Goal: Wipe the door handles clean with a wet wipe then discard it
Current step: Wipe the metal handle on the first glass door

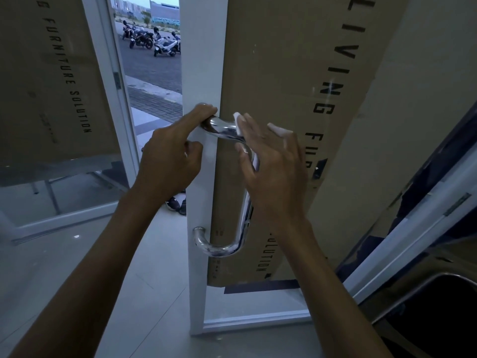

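Item: door handle (242, 220), chromed tube, mounted on the white stile of the open door (201, 73), close to that door's free edge; its upper end bends into the stile at the top, its lower end hooks back into the stile lower down; long axis runs up and down the door, the bar standing off from the cardboard-backed pane

Item: wet wipe (238, 123), small white wad, lying against the upper bend of the handle, just right of the top mount

Item: right hand (271, 174), fingers held straight and slightly spread, laid over the bar's upper part with the wipe pressed under the fingertips; no curl round the tube is visible

Item: left hand (170, 156), forefinger hooked over the handle's top end at the stile, remaining fingers curled in loosely; judged to be steadying the door

Governing relation: the uncleaned length of the bar lies below the right hand's fingers, along the handle's own axis, so the likely stroke is downward toward the lower hook; right hand is the nearer and the one with the wipe

Status, judged: wiping under way at the top of this handle; discarding not yet due
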Demonstrator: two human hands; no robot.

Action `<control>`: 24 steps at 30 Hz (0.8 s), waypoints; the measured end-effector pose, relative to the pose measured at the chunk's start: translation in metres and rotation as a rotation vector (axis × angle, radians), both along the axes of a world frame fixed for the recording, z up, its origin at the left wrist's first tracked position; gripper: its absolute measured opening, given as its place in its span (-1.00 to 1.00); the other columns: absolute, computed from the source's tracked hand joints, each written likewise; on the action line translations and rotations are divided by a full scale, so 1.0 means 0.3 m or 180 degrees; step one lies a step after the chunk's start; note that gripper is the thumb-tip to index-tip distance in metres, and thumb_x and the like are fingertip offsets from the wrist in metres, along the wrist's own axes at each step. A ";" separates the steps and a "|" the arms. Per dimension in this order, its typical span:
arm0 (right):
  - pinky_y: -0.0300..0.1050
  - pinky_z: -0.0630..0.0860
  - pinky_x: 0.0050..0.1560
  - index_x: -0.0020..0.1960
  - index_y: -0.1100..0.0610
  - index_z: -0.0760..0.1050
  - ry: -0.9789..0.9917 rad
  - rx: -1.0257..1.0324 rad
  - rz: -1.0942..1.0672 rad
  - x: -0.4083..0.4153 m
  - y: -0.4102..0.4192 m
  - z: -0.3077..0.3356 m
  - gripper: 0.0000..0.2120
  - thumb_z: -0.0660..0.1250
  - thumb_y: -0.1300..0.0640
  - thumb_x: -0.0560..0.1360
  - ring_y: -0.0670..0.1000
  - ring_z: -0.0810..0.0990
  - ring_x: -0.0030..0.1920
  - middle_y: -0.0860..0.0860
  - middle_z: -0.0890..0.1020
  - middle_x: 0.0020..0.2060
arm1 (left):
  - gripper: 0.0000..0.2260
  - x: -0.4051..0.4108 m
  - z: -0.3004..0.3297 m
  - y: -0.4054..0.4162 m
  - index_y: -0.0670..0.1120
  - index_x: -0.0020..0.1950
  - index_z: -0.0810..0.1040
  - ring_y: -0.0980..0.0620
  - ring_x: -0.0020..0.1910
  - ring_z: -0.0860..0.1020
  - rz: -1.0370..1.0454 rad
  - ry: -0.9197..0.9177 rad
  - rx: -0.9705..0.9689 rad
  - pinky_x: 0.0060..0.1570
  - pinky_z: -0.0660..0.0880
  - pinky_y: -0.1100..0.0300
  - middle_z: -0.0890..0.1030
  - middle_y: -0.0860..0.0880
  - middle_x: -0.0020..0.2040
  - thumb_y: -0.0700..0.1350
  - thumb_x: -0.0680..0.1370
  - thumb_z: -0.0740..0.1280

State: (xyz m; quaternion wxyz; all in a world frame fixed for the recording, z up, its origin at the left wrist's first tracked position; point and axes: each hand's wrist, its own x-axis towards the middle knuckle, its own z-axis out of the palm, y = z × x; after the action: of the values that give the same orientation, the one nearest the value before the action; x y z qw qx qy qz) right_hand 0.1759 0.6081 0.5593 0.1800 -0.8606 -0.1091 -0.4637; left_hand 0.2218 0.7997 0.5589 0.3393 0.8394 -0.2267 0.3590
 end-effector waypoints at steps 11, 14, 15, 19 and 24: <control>0.13 0.44 0.40 0.56 -0.03 0.45 0.0141 0.0085 0.0024 0.006 -0.018 0.001 -0.55 0.30 -0.01 0.67 0.10 0.47 0.44 -0.11 0.57 0.44 | -0.46 -0.031 -0.020 -0.056 0.04 0.56 0.41 -0.03 0.44 0.40 0.0392 -0.0118 -0.0031 0.49 0.23 -0.09 0.52 0.05 0.47 -0.08 0.55 0.20; 0.07 0.42 0.42 0.57 -0.02 0.43 0.0138 -0.0073 0.0102 0.007 0.009 0.007 -0.54 0.28 0.00 0.69 0.07 0.44 0.45 -0.11 0.53 0.48 | -0.44 -0.044 -0.014 -0.063 0.01 0.55 0.44 0.00 0.51 0.36 0.0489 -0.0134 -0.0008 0.52 0.08 -0.02 0.51 0.03 0.49 -0.13 0.51 0.26; 0.06 0.41 0.42 0.58 -0.02 0.41 0.0116 -0.0099 0.0112 0.003 0.007 0.001 -0.53 0.28 0.00 0.69 0.07 0.44 0.45 -0.11 0.52 0.50 | -0.43 -0.047 -0.012 -0.065 0.00 0.54 0.44 0.01 0.52 0.35 0.0480 -0.0120 -0.0008 0.54 0.10 -0.06 0.51 0.03 0.49 -0.14 0.50 0.27; 0.10 0.46 0.38 0.59 -0.04 0.41 0.0104 0.0029 0.0072 -0.013 -0.023 -0.018 -0.52 0.29 0.03 0.67 0.09 0.46 0.44 -0.12 0.51 0.50 | -0.42 -0.044 -0.008 -0.063 -0.01 0.54 0.44 -0.03 0.54 0.38 0.0487 -0.0105 0.0011 0.52 -0.03 0.13 0.50 0.01 0.51 -0.14 0.49 0.28; 0.01 0.31 0.43 0.56 -0.03 0.44 0.0061 -0.0288 0.0043 0.006 0.030 0.023 -0.55 0.26 -0.01 0.68 0.07 0.44 0.45 -0.12 0.51 0.50 | -0.43 -0.041 0.002 -0.058 -0.02 0.52 0.47 0.00 0.54 0.38 0.0493 -0.0119 0.0063 0.50 0.00 0.11 0.51 0.02 0.50 -0.15 0.47 0.27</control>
State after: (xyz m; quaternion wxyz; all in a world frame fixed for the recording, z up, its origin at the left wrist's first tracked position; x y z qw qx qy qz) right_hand 0.1776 0.6171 0.5662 0.1452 -0.8715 -0.1341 -0.4488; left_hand 0.2096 0.7822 0.5594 0.2978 0.8510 -0.1708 0.3975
